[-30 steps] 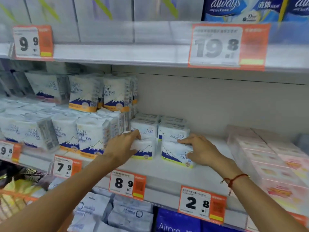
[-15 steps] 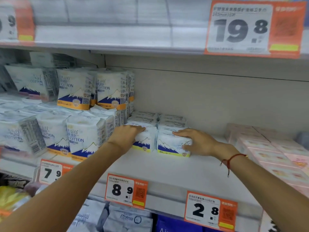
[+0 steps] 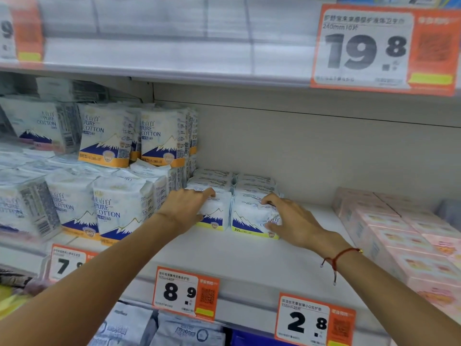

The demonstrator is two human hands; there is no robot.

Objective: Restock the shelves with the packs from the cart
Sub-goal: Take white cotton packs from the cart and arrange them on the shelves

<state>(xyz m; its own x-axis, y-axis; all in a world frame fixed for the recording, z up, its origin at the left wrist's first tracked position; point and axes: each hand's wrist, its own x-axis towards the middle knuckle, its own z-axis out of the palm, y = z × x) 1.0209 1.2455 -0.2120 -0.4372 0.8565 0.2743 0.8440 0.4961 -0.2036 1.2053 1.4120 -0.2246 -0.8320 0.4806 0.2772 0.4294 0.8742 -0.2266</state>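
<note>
Left hand (image 3: 185, 208) and right hand (image 3: 291, 221) each grasp a soft, crinkly plastic-wrapped pack, left pack (image 3: 217, 211) and right pack (image 3: 249, 218), on the smooth white shelf (image 3: 237, 255).

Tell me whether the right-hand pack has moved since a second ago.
Yes. The right hand pushed its pack back from the shelf front, against the rear packs.

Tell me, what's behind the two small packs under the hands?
More small packs of that kind, in two rows toward the back wall. How many, the front ones hide.
</note>
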